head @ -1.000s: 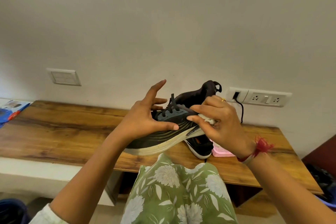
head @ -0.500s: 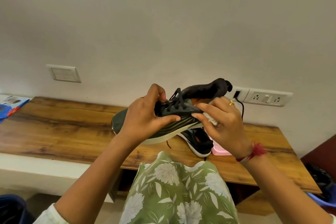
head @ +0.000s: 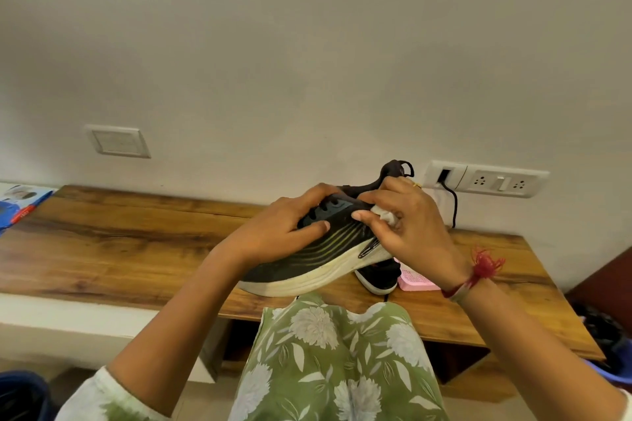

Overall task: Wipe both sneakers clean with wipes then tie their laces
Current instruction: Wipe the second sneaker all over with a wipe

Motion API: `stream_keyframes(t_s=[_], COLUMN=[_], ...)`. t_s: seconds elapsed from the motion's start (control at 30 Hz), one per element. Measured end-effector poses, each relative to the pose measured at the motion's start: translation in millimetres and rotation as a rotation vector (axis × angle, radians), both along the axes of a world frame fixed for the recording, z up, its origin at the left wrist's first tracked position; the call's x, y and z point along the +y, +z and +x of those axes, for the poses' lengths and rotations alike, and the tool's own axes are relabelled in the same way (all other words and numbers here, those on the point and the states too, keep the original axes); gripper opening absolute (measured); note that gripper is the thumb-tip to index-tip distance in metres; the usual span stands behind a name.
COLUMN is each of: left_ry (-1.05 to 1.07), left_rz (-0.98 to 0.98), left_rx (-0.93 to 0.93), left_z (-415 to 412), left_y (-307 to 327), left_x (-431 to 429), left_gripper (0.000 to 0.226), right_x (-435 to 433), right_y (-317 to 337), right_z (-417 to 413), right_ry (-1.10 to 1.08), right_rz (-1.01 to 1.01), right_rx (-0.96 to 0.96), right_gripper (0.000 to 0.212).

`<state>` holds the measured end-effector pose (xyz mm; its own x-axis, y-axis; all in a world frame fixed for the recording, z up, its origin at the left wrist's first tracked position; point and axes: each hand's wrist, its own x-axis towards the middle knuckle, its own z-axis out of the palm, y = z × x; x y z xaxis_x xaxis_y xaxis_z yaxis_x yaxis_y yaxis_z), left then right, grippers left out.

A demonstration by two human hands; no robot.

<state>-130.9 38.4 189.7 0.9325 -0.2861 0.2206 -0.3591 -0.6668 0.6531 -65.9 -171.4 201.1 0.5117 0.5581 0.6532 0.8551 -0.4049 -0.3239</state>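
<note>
I hold a dark sneaker (head: 318, 260) with a white sole up above the wooden table (head: 119, 249), toe toward the left. My left hand (head: 277, 232) grips its laced upper, fingers curled over the laces. My right hand (head: 407, 232) pinches a crumpled white wipe (head: 386, 215) against the shoe's side near the heel. The second black sneaker (head: 379, 278) lies on the table under the held one, mostly hidden. A pink wipes pack (head: 415, 280) lies next to it.
A wall socket strip (head: 496, 181) with a black cable plugged in is behind the shoes. A blue packet (head: 20, 205) lies at the table's far left. My green floral clothing (head: 335, 362) is below the table edge.
The held sneaker tipped from level to toe-down and came lower. My left hand shifted its grip over the laces. My right hand with the wipe moved up toward the heel.
</note>
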Motion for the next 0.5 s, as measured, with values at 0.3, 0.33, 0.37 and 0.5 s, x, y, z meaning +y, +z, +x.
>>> stream_keyframes(t_s=[0.3, 0.33, 0.37, 0.5], left_ry=[-0.018, -0.019, -0.021, 0.014], left_rz=[-0.135, -0.176, -0.219, -0.369], left_rx=[0.158, 0.156, 0.155, 0.165], left_z=[12.3, 11.8, 11.2, 10.2], left_y=[-5.2, -7.0, -8.7, -13.0], left_x=[2.1, 2.6, 2.6, -0.6], left_gripper=[0.021, 0.025, 0.028, 0.029], right_x=[1.8, 2.3, 2.8, 7.0], right_y=[-8.2, -7.1, -5.4, 9.2], right_z=[-5.2, -4.6, -3.6, -2.5], right_ry=[0.011, 0.007, 0.001, -0.042], right_rz=[-0.003, -0.023, -0.034, 0.192], right_rx=[0.1, 0.097, 0.108, 0.325], right_gripper=[0.032, 0.033, 0.032, 0.013])
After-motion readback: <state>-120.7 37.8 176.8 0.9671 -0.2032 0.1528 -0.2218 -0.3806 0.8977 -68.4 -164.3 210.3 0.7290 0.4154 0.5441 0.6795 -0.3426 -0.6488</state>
